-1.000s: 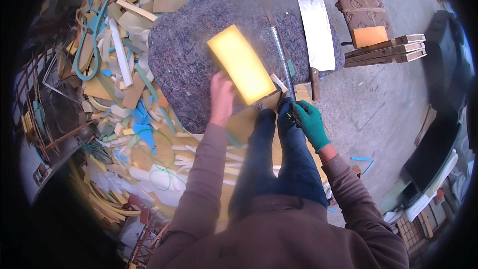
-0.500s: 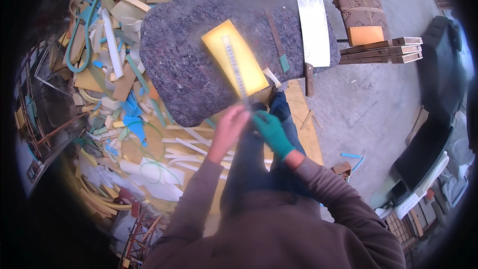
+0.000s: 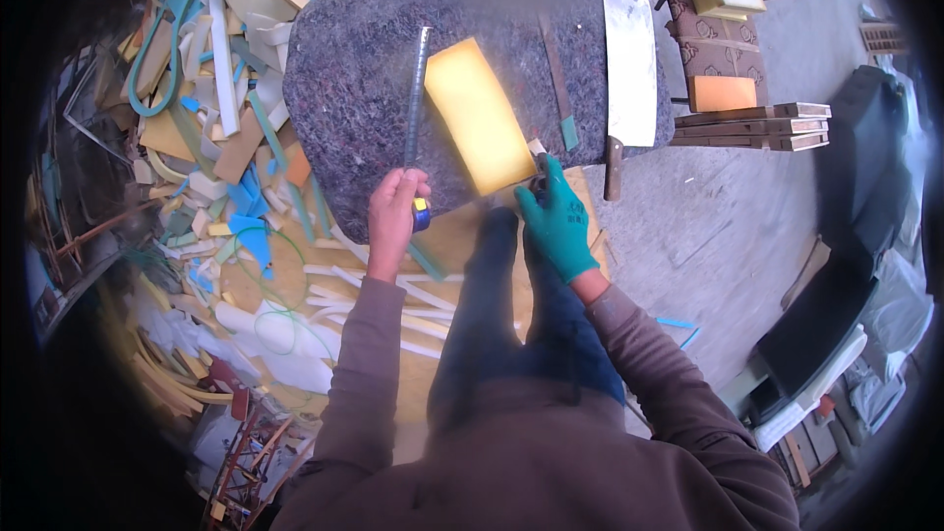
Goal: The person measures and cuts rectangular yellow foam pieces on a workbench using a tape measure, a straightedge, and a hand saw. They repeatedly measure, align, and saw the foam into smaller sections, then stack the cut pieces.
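Note:
My left hand [image 3: 395, 208] is closed round a tape measure [image 3: 421, 216] with a dark blue and yellow case. Its blade sticks out away from me, left of a yellow foam block [image 3: 479, 116]. The block lies slanted on a table padded with grey-purple felt [image 3: 344, 98]. My right hand [image 3: 560, 226], in a green glove, is at the block's near right corner, thumb and forefinger apart. A small pale piece [image 3: 536, 147] shows just past its fingertips; most of it is hidden. Farther right lies a thin dark strip with a green end [image 3: 568, 133].
A broad blade with a wooden handle [image 3: 629, 69] lies along the table's right edge. Foam offcuts [image 3: 236, 118] heap up on the left. Right of the table stand a chair with a patterned seat [image 3: 710, 39] and stacked wooden frames [image 3: 757, 128]. Pale strips [image 3: 374, 305] lie below the table.
My hands have parted. The left carried the tape measure off the foam block to the left; the right moved up to the block's near right corner. The whole view has shifted slightly.

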`<state>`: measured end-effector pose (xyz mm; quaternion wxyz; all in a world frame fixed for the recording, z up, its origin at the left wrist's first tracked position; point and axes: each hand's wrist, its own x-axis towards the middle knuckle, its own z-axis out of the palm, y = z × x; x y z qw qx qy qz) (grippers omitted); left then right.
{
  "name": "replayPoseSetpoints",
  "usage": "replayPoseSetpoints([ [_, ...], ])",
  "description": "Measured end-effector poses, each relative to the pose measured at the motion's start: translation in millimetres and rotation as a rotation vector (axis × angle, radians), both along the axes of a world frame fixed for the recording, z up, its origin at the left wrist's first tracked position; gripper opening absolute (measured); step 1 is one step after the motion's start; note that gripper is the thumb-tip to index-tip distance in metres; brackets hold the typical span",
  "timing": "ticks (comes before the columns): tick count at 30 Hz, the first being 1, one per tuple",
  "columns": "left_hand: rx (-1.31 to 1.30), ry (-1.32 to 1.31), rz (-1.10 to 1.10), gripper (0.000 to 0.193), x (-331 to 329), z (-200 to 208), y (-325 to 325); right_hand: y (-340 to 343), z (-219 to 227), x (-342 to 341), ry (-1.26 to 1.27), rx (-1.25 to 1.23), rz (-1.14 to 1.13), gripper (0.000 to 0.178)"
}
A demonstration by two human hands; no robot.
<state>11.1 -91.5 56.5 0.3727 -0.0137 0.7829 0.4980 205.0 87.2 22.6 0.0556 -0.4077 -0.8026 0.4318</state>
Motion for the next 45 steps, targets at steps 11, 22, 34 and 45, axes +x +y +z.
replayPoseSetpoints([
  [11, 0.245, -0.474, 0.221, 0.033, 67.2, 6.6, 42.3, 35.1, -12.9, -25.7, -0.186, -0.060, 0.121, 0.033],
  [22, 0.302, -0.486, 0.282, 0.032, 68.9, -6.7, 56.5, 47.3, 20.1, -111.9, -0.052, -0.470, 0.195, 0.029],
  [34, 0.264, -0.582, 0.389, 0.029, 134.3, -3.9, 29.9, 57.9, -7.1, -138.8, -0.053, -0.366, 0.383, 0.032],
  [45, 0.326, -0.476, 0.444, 0.029, 141.0, -19.7, 28.7, 65.9, 14.3, -138.0, -0.079, -0.433, 0.341, 0.033],
])
